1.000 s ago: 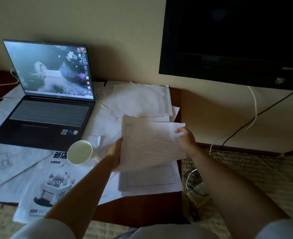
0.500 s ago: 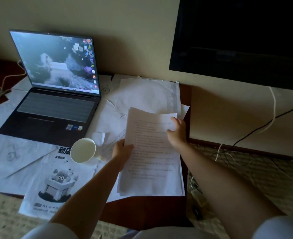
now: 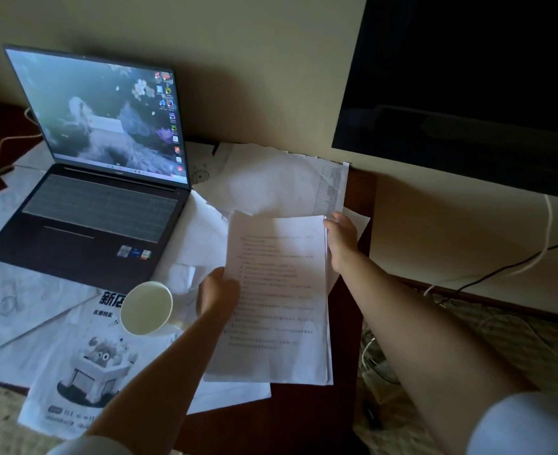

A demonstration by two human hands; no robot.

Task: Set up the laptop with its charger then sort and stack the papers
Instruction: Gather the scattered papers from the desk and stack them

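— Where are the hands sitting, and what are they doing?

— Both are holding the printed sheet [image 3: 276,284] that is lying on top of a small stack of papers [image 3: 327,356] at the front right corner of the desk [image 3: 304,418]. The left hand [image 3: 217,295] is gripping the sheet's left edge, fingers curled over the paper. The right hand [image 3: 341,239] is gripping the sheet's far right corner, fingers curled at the edge.

— And the laptop?

— The laptop [image 3: 97,198] is standing open toward the back left of the desk, its screen glowing with a desktop picture. It is resting on loose sheets. A pale cable [image 3: 5,142] is trailing across the desk's left edge toward it; whether it is plugged in, I cannot tell.

— Anything else lying about?

— A white cup [image 3: 146,308] is sitting just beside the left hand, in front of the laptop. A printed flyer [image 3: 84,372] is hanging over the front edge. More loose papers [image 3: 271,182] are lying against the back edge, beyond the sheet. A dark screen [image 3: 468,93] is hanging on the wall to the right, with cables [image 3: 517,264] running below it.
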